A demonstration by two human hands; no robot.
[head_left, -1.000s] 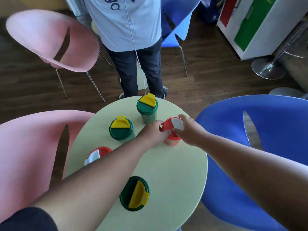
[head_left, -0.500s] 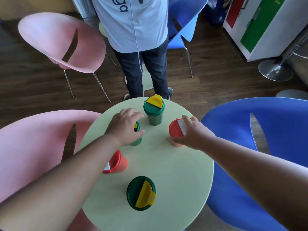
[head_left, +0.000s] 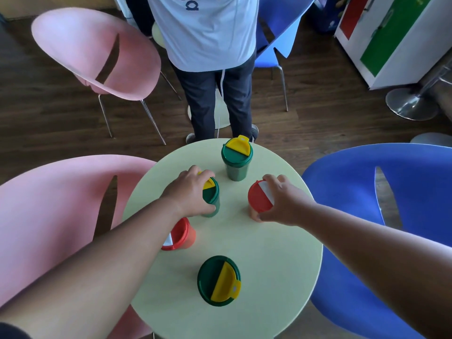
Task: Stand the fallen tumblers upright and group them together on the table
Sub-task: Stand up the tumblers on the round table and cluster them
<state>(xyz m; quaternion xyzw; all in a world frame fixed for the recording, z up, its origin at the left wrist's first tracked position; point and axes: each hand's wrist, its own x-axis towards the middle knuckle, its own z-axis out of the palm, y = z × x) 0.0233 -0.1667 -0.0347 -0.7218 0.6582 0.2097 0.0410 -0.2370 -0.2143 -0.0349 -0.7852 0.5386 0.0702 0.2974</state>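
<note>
Your left grip [head_left: 189, 192] curled round the green tumbler [head_left: 210, 196] mid-desk [head_left: 269, 265], tumbler on its right side. Your right grip [head_left: 281, 199] clasped the red tumbler [head_left: 259, 197] from the right, tumbler standing on the desk.

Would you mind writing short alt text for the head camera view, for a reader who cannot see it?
Seen from above, a person's left hand grips a green tumbler and the right hand grips a red tumbler on a round pale-green table. Three more lidded tumblers stand around them; pink and blue chairs flank the table, and another person stands beyond it.
</note>
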